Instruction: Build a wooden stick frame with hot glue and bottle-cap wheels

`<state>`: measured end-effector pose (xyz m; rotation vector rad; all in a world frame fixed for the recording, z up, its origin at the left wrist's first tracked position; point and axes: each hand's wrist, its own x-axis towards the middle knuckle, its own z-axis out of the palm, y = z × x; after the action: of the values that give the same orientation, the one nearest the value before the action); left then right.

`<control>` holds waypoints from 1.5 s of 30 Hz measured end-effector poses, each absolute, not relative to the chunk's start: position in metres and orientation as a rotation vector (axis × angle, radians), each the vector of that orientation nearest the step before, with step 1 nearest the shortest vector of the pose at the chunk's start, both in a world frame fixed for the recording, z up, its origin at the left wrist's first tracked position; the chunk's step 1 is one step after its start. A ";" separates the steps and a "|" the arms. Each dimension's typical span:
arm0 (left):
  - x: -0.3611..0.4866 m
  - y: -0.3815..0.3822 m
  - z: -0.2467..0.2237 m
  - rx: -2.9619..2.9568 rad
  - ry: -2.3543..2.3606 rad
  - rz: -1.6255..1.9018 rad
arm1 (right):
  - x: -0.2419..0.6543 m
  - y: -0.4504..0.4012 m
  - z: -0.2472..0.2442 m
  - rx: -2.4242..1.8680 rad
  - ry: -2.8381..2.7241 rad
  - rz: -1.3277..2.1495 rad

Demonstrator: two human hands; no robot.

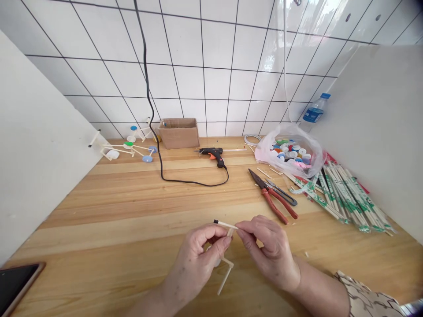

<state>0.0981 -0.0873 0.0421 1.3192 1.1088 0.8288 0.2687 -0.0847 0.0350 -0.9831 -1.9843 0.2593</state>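
My left hand (206, 251) is closed in a pinch on a small frame of glued wooden sticks (225, 280), whose bent leg hangs below the fingers. A whitish round piece, partly hidden, shows behind that hand. Between thumb and forefinger, my right hand (267, 251) pinches the end of a short wooden stick (226, 224) with a black tip at its left end. This stick lies across the top of the frame, near the left fingertips. Whether the two are joined I cannot tell.
A glue gun (213, 154) with a black cord lies behind the hands. Pliers (272, 196) and snips (282, 192) lie to the right, by a bag of bottle caps (292, 152) and wrapped chopsticks (350, 198). Stick-and-cap models (132, 147), a cardboard box (179, 133), a bottle (313, 113) and a phone (20, 284) surround them.
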 end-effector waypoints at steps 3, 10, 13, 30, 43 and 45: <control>0.099 -0.088 0.042 1.348 1.102 0.870 | 0.268 -0.087 0.037 -0.985 -1.992 0.231; 0.100 -0.089 0.043 1.349 1.100 0.908 | 0.266 -0.088 0.038 -0.966 -1.987 0.220; 0.100 -0.089 0.044 1.343 1.094 0.908 | 0.265 -0.088 0.038 -0.968 -1.981 0.220; 0.100 -0.090 0.042 1.313 1.113 0.861 | 0.263 -0.089 0.039 -0.955 -1.976 0.244; 0.099 -0.088 0.040 1.335 1.120 0.861 | 0.270 -0.085 0.033 -0.957 -2.029 0.205; 0.098 -0.087 0.039 1.346 1.123 0.855 | 0.272 -0.084 0.032 -0.935 -2.057 0.172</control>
<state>0.0979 -0.0875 0.0389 1.3457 1.1227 0.8548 0.2723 -0.0842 0.0317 -0.9349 -2.0568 0.1719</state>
